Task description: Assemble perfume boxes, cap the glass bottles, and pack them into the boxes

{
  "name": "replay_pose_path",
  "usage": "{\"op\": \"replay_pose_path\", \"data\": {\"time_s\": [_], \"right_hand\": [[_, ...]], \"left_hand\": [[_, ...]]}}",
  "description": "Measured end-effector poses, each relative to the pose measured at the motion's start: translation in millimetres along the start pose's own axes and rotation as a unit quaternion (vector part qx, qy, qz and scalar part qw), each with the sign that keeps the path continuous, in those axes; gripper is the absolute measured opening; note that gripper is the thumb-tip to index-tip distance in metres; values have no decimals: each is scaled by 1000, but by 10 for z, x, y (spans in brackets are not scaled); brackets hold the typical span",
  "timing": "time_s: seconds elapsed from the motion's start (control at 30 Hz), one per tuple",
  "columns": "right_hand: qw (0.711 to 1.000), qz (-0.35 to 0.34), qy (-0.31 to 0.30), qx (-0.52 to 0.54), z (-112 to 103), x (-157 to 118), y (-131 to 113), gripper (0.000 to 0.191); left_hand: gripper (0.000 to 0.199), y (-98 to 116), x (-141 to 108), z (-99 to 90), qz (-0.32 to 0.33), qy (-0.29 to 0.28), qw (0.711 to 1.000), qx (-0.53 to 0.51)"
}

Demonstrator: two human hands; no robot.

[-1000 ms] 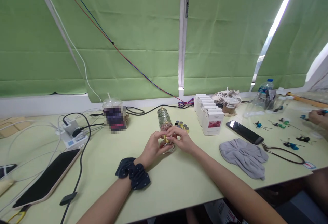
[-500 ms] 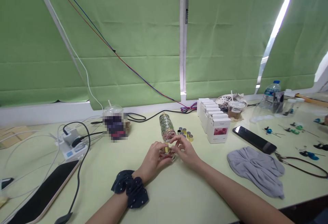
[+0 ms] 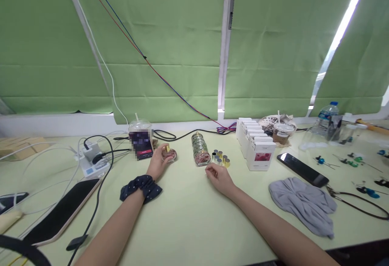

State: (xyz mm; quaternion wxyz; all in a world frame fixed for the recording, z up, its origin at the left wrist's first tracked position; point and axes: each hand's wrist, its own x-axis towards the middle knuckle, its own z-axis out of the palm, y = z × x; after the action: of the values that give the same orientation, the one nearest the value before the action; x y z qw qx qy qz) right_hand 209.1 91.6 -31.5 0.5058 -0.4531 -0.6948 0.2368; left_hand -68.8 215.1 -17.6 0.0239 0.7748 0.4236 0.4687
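Observation:
My left hand [image 3: 158, 163] is closed around a small glass perfume bottle [image 3: 172, 155] with a gold cap and a pinkish pattern inside. It holds the bottle at the table surface, left of a row of similar glass bottles [image 3: 199, 148] standing one behind another. My right hand [image 3: 221, 179] rests on the table in front of that row, fingers curled together with nothing seen in them. Just beyond it stand several loose gold caps [image 3: 224, 159], some showing grey tops.
White boxes [image 3: 258, 152] stand in a line to the right. Beside them lie a black phone [image 3: 302, 169] and a grey cloth [image 3: 304, 205]. A blurred-out device [image 3: 141, 144], a power strip [image 3: 94, 162] with cables and a dark tablet-like slab [image 3: 63, 211] occupy the left.
My hands have parted. The left has carried the capped bottle left and away from me, while the right has let go and lowered to the table near the caps. The view has shifted slightly.

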Motion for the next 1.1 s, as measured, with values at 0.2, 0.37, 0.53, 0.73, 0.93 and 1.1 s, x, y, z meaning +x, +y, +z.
{"op": "replay_pose_path", "data": {"time_s": [0.2, 0.37, 0.53, 0.73, 0.93, 1.1], "right_hand": [[988, -79, 85, -100, -50, 32, 14, 13], [953, -90, 236, -166, -171, 89, 26, 15], [942, -28, 305, -140, -305, 144, 147, 25], [947, 90, 273, -144, -372, 150, 317, 18], [944, 85, 262, -183, -303, 132, 384, 13], [946, 88, 279, -139, -365, 137, 286, 9]], "left_hand": [[45, -74, 113, 1, 7, 17, 1000, -8], [48, -47, 97, -8, 10, 14, 1000, -6], [54, 160, 25, -27, 43, 101, 989, 97], [28, 559, -98, 178, 98, 114, 981, 120], [28, 927, -130, 533, 109, 108, 986, 65], [30, 1068, -152, 586, 114, 90, 989, 27]]}}
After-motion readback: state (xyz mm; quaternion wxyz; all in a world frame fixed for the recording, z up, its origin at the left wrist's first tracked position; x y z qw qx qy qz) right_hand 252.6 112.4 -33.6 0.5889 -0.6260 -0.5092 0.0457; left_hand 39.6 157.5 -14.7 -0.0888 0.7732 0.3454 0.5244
